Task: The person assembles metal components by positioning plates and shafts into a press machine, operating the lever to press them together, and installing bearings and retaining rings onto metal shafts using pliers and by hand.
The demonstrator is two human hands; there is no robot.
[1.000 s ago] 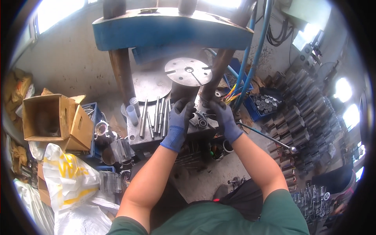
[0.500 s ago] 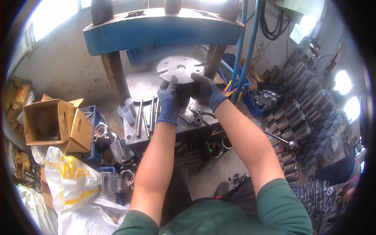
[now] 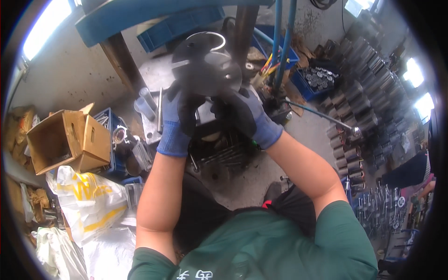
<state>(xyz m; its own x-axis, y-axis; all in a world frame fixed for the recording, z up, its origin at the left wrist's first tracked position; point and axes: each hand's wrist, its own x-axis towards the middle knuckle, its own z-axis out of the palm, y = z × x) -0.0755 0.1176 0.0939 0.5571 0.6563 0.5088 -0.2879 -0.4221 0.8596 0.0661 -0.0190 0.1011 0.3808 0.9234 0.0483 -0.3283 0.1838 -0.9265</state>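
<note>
A round slotted metal plate (image 3: 198, 70) is raised in front of me, tilted so that a dark, shaded face shows. At its near left edge my left hand (image 3: 179, 112), in a blue and black work glove, is closed on it. My right hand (image 3: 240, 114), gloved alike, grips the near right edge. Most fingertips are hidden by the plate and by blur. Behind the plate lies the grey metal press table (image 3: 154, 70). Left of my left hand, a metal rod (image 3: 160, 112) and translucent plastic cylinders (image 3: 145, 106) stand on the table.
The press's blue beam (image 3: 135, 19) crosses above, with a steel column (image 3: 122, 63) at left. At left are a cardboard box (image 3: 51, 144) and a white plastic bag (image 3: 88, 205). Rightward, a blue lever (image 3: 322, 116) juts out before stacked metal cylinders (image 3: 364, 84); a blue crate (image 3: 305, 88) holds metal parts.
The plate has gone from nearly level over the table to tilted up, its dark face showing. Both hands have come nearer my body, and the view has shifted lower.
</note>
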